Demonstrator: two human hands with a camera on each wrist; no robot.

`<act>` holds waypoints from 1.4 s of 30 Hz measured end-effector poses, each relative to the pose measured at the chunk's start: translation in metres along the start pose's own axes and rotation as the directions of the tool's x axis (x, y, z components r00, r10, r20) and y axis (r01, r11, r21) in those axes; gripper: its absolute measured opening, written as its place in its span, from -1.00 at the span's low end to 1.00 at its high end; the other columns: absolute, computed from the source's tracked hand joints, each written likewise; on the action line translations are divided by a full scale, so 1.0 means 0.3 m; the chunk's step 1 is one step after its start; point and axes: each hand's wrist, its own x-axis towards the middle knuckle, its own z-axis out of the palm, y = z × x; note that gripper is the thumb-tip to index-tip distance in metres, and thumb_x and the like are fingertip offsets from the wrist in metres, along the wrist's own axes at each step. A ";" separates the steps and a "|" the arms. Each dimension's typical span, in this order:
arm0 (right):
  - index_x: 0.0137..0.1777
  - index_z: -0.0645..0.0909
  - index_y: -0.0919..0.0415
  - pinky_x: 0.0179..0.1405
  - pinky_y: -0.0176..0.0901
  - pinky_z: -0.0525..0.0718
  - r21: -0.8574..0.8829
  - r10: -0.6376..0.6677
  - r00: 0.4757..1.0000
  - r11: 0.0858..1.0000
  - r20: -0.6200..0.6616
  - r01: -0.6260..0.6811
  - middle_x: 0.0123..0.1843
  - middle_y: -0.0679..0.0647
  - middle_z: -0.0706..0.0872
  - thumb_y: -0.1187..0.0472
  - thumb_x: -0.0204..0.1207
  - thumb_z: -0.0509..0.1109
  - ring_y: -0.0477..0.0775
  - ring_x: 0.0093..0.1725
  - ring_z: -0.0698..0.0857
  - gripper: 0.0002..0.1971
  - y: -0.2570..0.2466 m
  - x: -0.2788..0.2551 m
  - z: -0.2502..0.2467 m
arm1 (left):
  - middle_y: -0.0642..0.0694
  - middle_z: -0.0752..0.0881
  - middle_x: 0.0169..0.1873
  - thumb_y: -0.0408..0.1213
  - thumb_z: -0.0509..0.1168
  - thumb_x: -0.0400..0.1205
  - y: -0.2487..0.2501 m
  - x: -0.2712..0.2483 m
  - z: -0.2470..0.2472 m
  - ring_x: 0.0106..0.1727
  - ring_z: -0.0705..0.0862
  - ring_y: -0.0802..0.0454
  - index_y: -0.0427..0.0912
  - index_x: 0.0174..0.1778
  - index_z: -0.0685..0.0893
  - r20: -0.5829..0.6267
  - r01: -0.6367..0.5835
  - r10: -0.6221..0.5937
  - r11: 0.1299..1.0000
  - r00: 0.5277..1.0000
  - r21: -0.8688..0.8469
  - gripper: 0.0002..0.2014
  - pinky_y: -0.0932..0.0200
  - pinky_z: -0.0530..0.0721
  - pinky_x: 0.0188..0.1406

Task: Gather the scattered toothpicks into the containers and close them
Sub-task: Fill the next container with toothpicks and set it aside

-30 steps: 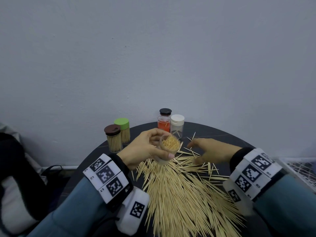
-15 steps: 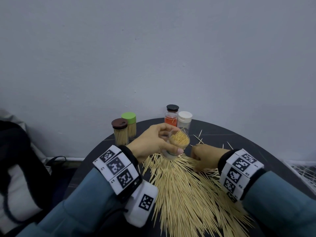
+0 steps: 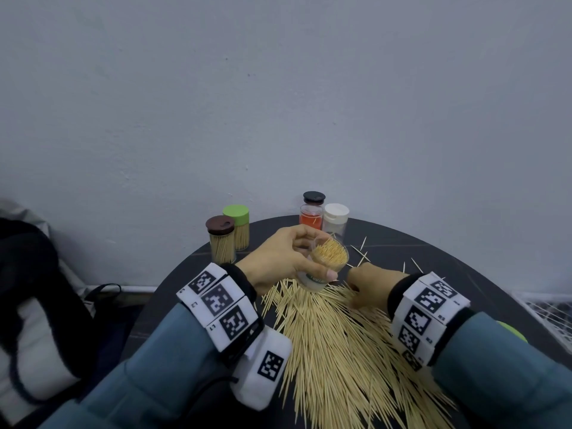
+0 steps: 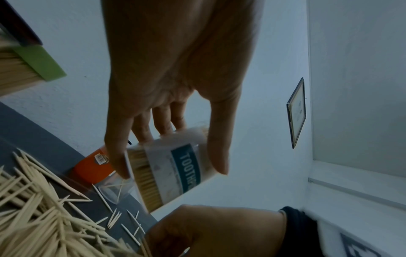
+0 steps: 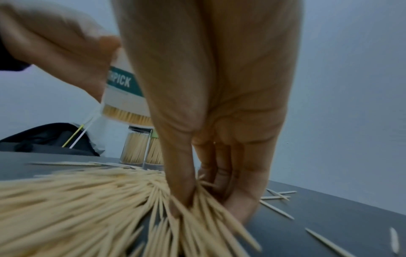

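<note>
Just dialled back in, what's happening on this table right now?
The left hand holds an open clear plastic toothpick container with a teal label tilted above the dark round table, already packed with toothpicks. The right hand pinches a bunch from the big pile of scattered wooden toothpicks. At the back stand brown-lidded and green-lidded jars, both full and capped, plus an orange jar and a white-capped jar.

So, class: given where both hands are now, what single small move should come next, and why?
Probably lift the pinched bunch of toothpicks into the open container: the right hand already pinches them at the pile, and the left hand holds the container tilted, lidless, just above.
</note>
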 end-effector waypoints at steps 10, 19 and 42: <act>0.30 0.48 0.25 0.06 -0.17 0.50 0.183 0.016 0.999 0.983 -0.030 -0.010 0.29 0.15 0.59 0.09 0.61 0.29 0.11 0.24 0.59 -0.66 0.067 -0.021 -0.012 | -0.08 0.68 0.20 -0.51 0.55 0.33 -0.001 -0.001 0.001 0.22 0.66 0.02 -0.06 0.17 0.60 0.010 0.009 -0.009 1.000 1.000 0.000 -0.47 0.09 0.65 0.23; -0.17 0.53 0.19 -0.37 -0.32 0.44 0.470 -0.040 0.996 0.879 -0.079 0.073 -0.26 0.01 0.62 0.01 0.55 0.37 -0.10 -0.33 0.53 -0.76 0.122 -0.036 -0.001 | -0.05 0.66 0.23 -0.49 0.55 0.34 -0.008 0.005 0.001 0.25 0.65 0.01 -0.13 0.28 0.59 0.014 0.027 -0.028 0.999 1.000 0.041 -0.42 0.10 0.65 0.21; 0.12 0.60 0.20 -0.08 -0.32 0.71 0.694 -0.039 0.733 0.290 -0.679 0.659 -0.07 0.03 0.81 0.27 0.61 0.27 -0.13 -0.04 0.78 -0.86 0.008 -0.097 -0.075 | -0.11 0.76 0.06 -0.42 0.46 0.46 0.004 -0.004 0.019 0.11 0.75 -0.03 -0.20 0.27 0.63 0.091 0.097 -0.093 0.994 0.992 -0.044 -0.56 -0.04 0.73 0.05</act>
